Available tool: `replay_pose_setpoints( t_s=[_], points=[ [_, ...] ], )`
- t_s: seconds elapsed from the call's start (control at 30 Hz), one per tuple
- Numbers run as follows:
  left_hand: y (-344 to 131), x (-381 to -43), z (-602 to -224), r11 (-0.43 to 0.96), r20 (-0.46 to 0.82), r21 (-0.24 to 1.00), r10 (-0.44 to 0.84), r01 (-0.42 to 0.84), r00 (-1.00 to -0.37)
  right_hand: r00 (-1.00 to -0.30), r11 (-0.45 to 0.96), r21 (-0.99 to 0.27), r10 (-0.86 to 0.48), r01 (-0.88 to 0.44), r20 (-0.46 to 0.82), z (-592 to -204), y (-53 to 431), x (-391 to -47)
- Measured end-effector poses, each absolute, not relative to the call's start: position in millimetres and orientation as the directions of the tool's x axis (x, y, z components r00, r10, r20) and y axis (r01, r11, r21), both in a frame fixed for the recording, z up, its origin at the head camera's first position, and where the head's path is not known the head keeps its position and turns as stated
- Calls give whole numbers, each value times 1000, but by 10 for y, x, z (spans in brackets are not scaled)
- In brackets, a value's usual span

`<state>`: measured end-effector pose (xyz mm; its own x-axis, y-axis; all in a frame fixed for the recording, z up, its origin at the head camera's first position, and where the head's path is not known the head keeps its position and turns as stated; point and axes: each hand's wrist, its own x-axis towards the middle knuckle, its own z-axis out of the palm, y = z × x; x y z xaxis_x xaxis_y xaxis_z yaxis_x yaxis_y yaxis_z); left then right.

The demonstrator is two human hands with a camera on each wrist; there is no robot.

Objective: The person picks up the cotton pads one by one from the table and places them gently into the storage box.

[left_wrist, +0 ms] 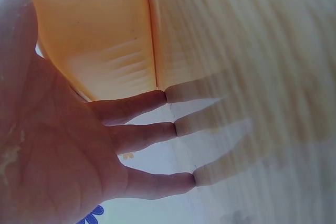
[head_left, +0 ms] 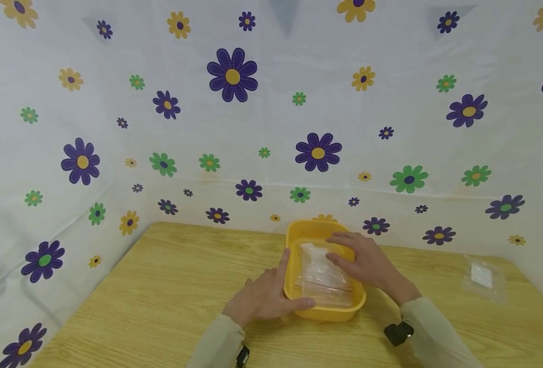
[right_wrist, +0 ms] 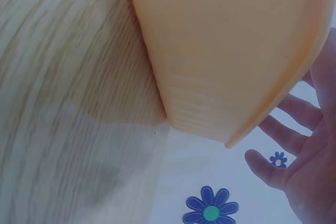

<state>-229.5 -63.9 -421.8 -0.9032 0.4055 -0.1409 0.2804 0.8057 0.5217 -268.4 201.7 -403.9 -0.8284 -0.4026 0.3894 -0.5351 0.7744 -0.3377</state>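
Note:
A yellow plastic basin (head_left: 329, 314) stands on the wooden table, a clear zip-seal bag (head_left: 325, 278) with a red seal line lying in it. My left hand (head_left: 264, 296) is at the basin's left side, its thumb over the near rim and its index finger along the left rim. In the left wrist view the other fingers (left_wrist: 144, 139) stretch straight down to the tabletop beside the basin wall (left_wrist: 100, 35). Over the right rim reaches my right hand (head_left: 365, 258), fingers loosely extended above the bag. Part of that hand is hidden behind the basin in the right wrist view.
Another clear bag with a white piece in it (head_left: 481, 276) lies at the right of the wooden table (head_left: 193, 286). A white flower-print cloth (head_left: 262, 122) hangs behind and at both sides. The basin sits near the table's back edge.

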Motion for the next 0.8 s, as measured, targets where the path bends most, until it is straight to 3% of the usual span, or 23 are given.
replay_pose_setpoints(
  t_s=[0.3, 0.8],
  points=[
    [-643, -2296, -4216, 791, -134, 541, 418, 287, -899, -816, 859, -119, -417, -497, 400, -3994, 2046, -2536],
    [-641, -2299, -4226, 788, -120, 543, 416, 291, -901, -907, 949, -28, -291, -314, 304, -3990, 2231, -2323]
  ],
)
